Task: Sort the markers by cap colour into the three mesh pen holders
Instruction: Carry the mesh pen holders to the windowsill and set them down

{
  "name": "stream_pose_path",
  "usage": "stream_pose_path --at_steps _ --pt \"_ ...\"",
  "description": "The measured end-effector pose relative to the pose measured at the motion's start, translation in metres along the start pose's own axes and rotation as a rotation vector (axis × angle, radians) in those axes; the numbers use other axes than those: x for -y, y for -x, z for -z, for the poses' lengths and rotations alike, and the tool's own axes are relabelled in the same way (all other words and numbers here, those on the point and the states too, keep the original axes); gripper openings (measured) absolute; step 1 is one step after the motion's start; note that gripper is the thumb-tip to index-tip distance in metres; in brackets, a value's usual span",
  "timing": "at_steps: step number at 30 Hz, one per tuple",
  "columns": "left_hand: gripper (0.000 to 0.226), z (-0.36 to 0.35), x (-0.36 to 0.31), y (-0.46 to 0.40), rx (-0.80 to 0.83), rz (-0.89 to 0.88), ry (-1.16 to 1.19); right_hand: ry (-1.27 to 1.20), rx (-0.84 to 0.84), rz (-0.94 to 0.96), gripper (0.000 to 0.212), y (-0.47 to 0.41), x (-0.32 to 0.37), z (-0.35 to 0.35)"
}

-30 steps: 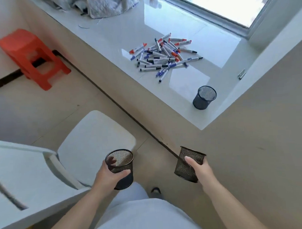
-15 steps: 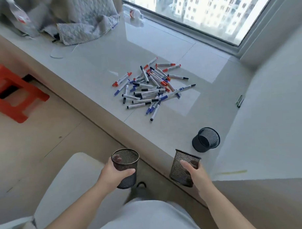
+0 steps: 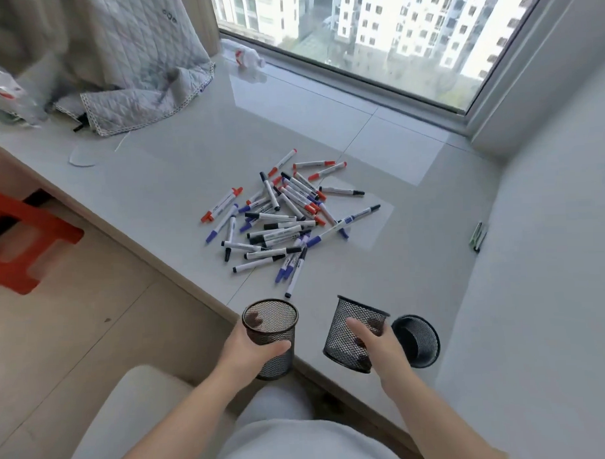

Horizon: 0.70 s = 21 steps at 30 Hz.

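A loose heap of markers (image 3: pixel 283 219) lies in the centre of the frame on the glossy pale stone table (image 3: pixel 377 151): slim white barrels with red, blue or black caps, crossed over one another so that several caps are hidden underneath.

Below the heap are three black wire-mesh pen holders, round and open-topped. The left hand (image 3: pixel 245 351) grips the left pen holder (image 3: pixel 271 337) upright at the table's near edge, thumb curled across its front wall and fingertips showing dark through the mesh at the back. The right hand (image 3: pixel 380 345) holds the middle pen holder (image 3: pixel 353 332) tilted, thumb pressed on the outer mesh and fingers curled round the far side, dimly seen through the wire. Whether either holder touches the table is hard to tell. The third pen holder (image 3: pixel 416 340) stands on the table just beside the right hand, partly covered by it.

In the upper left a quilted grey blanket (image 3: pixel 144 73) is bunched up, with a crinkled clear plastic bag (image 3: pixel 5 92) cut off by the frame edge. A red plastic stool (image 3: pixel 24 249) stands at the left on the tiled floor. A small green object (image 3: pixel 478 236) at the right is too small to identify.
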<state>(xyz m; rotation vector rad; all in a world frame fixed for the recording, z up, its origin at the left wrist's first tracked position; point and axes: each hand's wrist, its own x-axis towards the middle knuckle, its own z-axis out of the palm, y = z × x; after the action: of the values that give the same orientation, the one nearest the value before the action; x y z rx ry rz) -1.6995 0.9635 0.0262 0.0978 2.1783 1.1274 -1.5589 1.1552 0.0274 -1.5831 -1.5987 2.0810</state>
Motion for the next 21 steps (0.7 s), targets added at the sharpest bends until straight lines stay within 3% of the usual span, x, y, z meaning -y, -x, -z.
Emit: stream_pose_path --at_steps 7,13,21 --pt "0.077 -0.018 -0.063 -0.051 0.113 -0.088 -0.152 -0.076 -0.082 0.073 0.058 -0.008 0.019 -0.003" --pt "0.071 -0.021 -0.111 -0.115 0.292 -0.176 -0.196 -0.149 -0.293 0.077 0.034 -0.032 0.035 -0.007" --pt "0.071 -0.023 -0.153 -0.198 0.643 -0.336 -0.411 -0.298 -0.619 -0.056 0.054 -0.056 0.036 -0.059"
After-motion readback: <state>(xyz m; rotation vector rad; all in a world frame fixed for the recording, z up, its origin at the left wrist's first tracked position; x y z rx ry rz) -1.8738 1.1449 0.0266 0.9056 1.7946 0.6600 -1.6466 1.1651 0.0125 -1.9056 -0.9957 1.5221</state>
